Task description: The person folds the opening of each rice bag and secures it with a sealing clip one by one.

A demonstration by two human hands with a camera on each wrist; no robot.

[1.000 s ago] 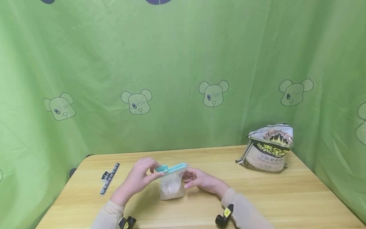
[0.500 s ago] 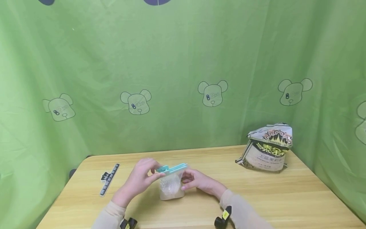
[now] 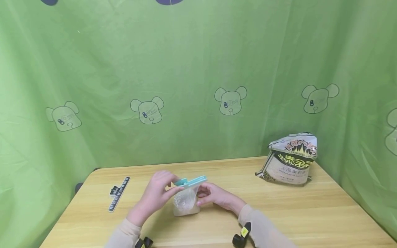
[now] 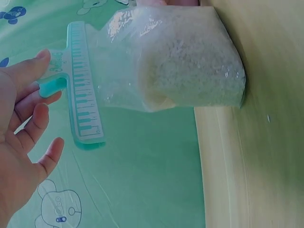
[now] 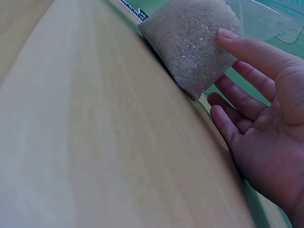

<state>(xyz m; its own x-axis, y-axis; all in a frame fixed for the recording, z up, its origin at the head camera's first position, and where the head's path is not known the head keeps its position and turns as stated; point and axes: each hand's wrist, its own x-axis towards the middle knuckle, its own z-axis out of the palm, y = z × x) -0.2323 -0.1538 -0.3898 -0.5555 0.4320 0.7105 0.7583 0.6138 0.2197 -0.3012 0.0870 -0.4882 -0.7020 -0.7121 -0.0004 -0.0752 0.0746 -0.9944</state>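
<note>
A clear plastic bag of rice (image 3: 186,203) stands on the table, its lower part filled. At its top sits a teal sealing clip (image 4: 84,90) with a piano-key print along the bar. My left hand (image 3: 158,191) pinches the clip's handle between thumb and forefinger; the other fingers are loosely bent. The bag's upper plastic runs up to the bar, but how far it lies between the clip's two halves cannot be told. My right hand (image 5: 266,95) holds the bag's right side, thumb on the near face and fingers behind.
A black sealing clip (image 3: 116,196) with a piano-key print lies at the table's left. At the back right stands a large printed rice sack (image 3: 291,162). A green curtain (image 3: 192,137) hangs behind the wooden table (image 3: 279,217). One loose grain (image 4: 268,118) lies near the bag.
My left hand has shifted slightly right with the teal clip, whose bar now reaches farther past the bag's right side. The right hand has moved slightly left against the bag.
</note>
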